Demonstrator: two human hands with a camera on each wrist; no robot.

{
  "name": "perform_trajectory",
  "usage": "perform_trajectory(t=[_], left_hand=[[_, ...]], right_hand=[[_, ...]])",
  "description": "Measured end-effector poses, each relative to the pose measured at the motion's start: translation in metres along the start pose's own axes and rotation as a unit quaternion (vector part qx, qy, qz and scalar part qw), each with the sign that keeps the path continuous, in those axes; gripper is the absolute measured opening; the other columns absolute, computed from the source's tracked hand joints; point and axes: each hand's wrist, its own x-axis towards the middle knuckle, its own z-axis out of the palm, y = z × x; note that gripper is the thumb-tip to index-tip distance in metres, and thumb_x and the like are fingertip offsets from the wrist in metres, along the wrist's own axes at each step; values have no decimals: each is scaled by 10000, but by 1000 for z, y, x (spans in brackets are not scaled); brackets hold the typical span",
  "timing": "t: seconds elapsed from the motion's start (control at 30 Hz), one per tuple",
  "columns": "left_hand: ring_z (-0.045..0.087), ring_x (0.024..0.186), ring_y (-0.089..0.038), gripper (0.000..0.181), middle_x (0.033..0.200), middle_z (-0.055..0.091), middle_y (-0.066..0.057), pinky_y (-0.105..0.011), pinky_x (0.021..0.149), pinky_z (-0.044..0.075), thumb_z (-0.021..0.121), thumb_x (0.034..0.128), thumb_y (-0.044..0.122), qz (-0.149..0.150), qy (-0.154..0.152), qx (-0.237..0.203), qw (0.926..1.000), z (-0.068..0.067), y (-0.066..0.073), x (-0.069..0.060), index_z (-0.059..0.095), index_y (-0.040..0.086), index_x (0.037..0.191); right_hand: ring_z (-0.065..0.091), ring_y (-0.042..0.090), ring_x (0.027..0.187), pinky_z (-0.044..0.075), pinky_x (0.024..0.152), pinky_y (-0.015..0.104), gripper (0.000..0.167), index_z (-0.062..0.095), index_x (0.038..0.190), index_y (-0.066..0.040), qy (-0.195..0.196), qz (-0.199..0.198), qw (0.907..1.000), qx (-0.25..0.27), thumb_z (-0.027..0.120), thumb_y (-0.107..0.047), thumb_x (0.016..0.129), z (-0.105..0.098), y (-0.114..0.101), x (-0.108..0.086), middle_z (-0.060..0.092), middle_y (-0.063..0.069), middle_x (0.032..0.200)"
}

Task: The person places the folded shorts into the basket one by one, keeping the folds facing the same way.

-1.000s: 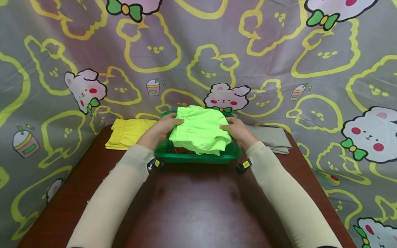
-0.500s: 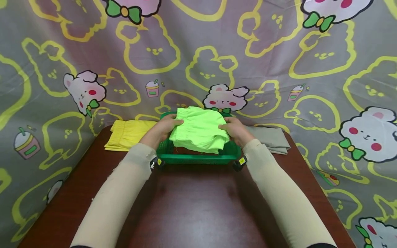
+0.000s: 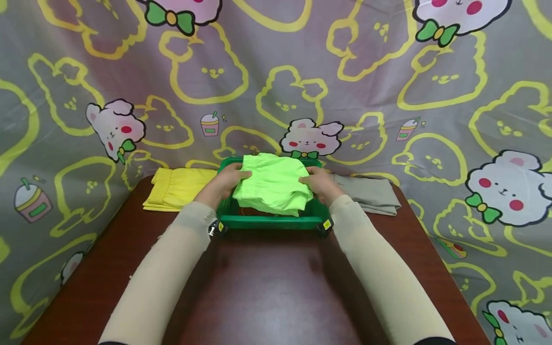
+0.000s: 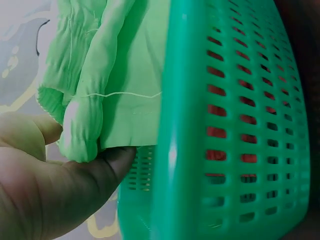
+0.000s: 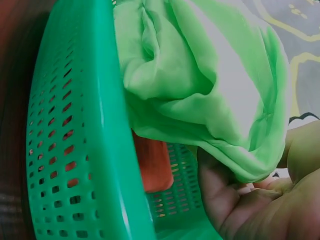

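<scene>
Folded neon-green shorts [image 3: 273, 184] with a gathered elastic waistband are held between both hands, over the mouth of a green plastic basket [image 3: 276, 222]. My left hand [image 3: 228, 181] grips the waistband end, thumb on top and fingers beneath. At the opposite end my right hand [image 3: 321, 183] pinches the cloth the same way. In the left wrist view the waistband [image 4: 82, 125] hangs just inside the basket rim [image 4: 172, 125], with a loose thread across it. Under the shorts, the right wrist view shows an orange-red item [image 5: 154, 162] inside the basket; its kind is hidden.
Folded yellow shorts [image 3: 177, 189] lie on the dark wooden table [image 3: 276, 287] left of the basket. Folded grey cloth [image 3: 371, 194] lies on the right, partly behind the right hand. A patterned curtain [image 3: 276, 72] hangs close behind the table.
Both hands have lowered the neon-green shorts slightly toward the basket. The right hand has drifted a little to the left; both grips stay the same.
</scene>
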Motion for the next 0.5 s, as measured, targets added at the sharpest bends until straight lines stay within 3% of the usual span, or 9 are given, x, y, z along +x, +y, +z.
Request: perform_trajectory(t=[0.27,0.5], left_hand=[[139,1559,-386,744,1718,81,-119,-558,1239,201,545,1071,303,175,-28,232,9996,0,-14,8,120,113,1651],[140,1560,-386,770,1714,87,-143,-558,1241,193,537,1069,354,-87,-7,429,9990,2,-19,13,121,50,1641]], right_hand=[[631,183,903,562,704,286,512,368,1556,-50,-182,6,9996,-197,514,-133,1073,5,10,8,481,158,1458],[598,217,1057,538,783,285,536,334,1576,-36,-139,-39,9991,-395,501,-113,1073,6,13,11,433,161,1529]])
